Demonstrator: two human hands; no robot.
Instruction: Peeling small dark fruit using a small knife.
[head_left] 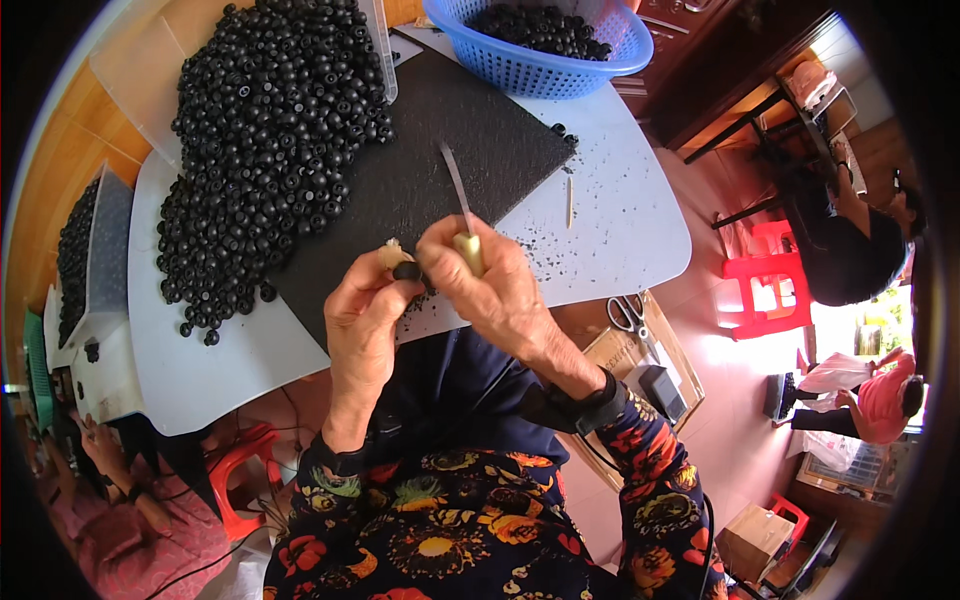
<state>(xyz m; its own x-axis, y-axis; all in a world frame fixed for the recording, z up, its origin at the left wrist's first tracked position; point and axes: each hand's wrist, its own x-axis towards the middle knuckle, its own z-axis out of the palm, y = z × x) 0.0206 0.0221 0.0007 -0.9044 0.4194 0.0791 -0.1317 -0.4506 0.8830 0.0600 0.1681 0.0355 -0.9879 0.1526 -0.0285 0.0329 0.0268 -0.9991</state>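
My left hand (362,315) pinches a small round black piece (405,270) in front of my body. A pale, whitish bit (392,252) shows at its fingertips; I cannot make out what it is. My right hand (485,285) is wrapped round the pale yellow-green handle of a thin-bladed knife (457,185), the blade pointing up and away. The right fingers meet the black piece, and partly hide it. Both hands are over the near edge of a dark rectangular board (430,120). Beside the board, on the left, lies a big heap of black round pieces with holes (265,130).
A light-blue table (640,200) carries black crumbs and a thin stick (570,202). A blue basket (560,78) of black pieces stands at the back. Scissors (630,315) lie on a carton at right. Other people sit or stand at left and right, near red stools (765,290).
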